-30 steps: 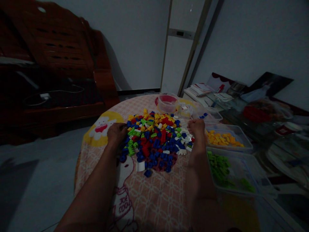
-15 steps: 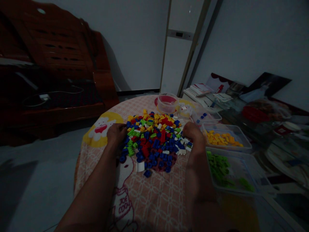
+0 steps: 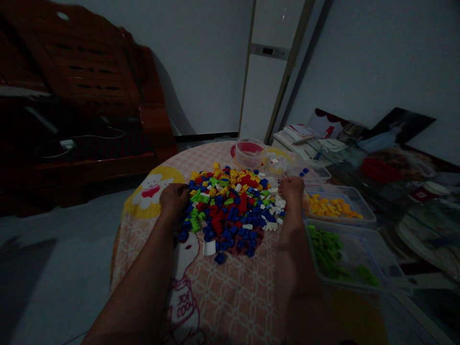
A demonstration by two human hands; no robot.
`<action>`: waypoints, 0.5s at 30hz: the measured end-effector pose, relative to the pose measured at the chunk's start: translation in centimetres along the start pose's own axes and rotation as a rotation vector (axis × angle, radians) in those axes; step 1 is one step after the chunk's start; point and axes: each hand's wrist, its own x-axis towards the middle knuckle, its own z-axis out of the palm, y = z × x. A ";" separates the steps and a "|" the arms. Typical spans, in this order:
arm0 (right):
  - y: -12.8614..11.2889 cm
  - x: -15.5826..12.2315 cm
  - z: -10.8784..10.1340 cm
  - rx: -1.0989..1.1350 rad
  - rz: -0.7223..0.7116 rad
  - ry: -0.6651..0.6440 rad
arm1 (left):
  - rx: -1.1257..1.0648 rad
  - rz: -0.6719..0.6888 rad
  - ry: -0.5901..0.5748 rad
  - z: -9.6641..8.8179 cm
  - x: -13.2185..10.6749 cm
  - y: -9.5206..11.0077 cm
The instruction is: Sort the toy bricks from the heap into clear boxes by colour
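A heap of toy building bricks [image 3: 233,211] in blue, red, yellow, green and white spreads over the round table. At its left edge rests my left hand [image 3: 174,198], fingers curled together against the bricks; whatever they may hold is hidden. My right hand [image 3: 292,189] is closed above the heap's right edge, near the white bricks [image 3: 276,206] and just in front of a clear tray [image 3: 319,176] with a few blue bricks [image 3: 305,171]. What sits in its fingers is too small and dark to name.
Right of the heap, one clear box [image 3: 368,211] holds yellow bricks and another [image 3: 373,261] holds green ones. A round clear tub [image 3: 250,152] stands at the back. A cluttered glass table [image 3: 381,191] adjoins on the right; a wooden bench [image 3: 89,96] stands left.
My right hand has moved a little right and away from me, from the white bricks toward the clear tray. My left hand has barely moved.
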 end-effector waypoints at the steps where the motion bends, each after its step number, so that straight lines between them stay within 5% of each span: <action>1: 0.1 0.2 0.2 0.067 0.039 0.076 | 0.002 0.000 0.000 0.0 0.0 0.0; 6: 0.1 1.0 0.4 0.368 0.084 0.362 | 0.022 0.008 -0.023 0.1 0.1 -0.2; 15: 0.5 1.0 0.6 0.269 0.075 0.217 | 0.035 0.007 -0.040 -0.3 -0.3 0.3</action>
